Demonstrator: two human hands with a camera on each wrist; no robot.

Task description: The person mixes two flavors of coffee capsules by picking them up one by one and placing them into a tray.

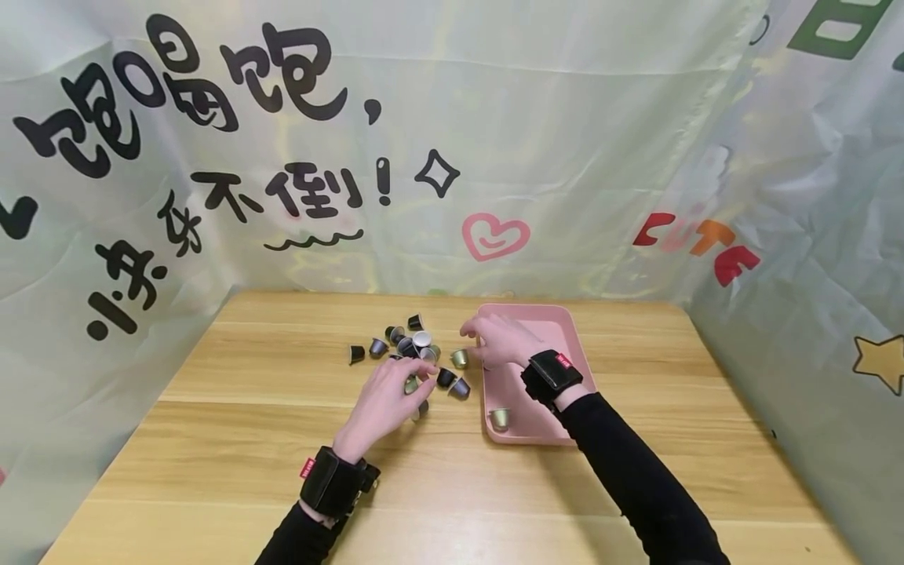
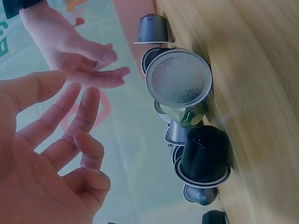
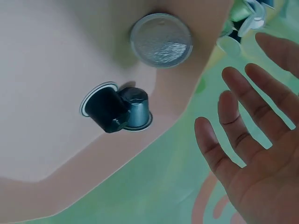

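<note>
Left fingers [image 2: 87, 112] partly curled beside capsules [image 2: 205, 154]; right fingers [image 3: 254, 105] outspread near tray [image 1: 519, 384]

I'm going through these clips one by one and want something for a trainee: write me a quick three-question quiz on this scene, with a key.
1. True or false: the left hand holds nothing.
2. Multiple choice: which hand reaches over the pink tray? A) the left hand; B) the right hand; C) neither.
3. Count: how many capsules show inside the tray in the right wrist view?

Key:
1. True; the left wrist view shows nothing in its fingers.
2. B.
3. Three: one with its silver lid facing the camera, two darker.
</note>
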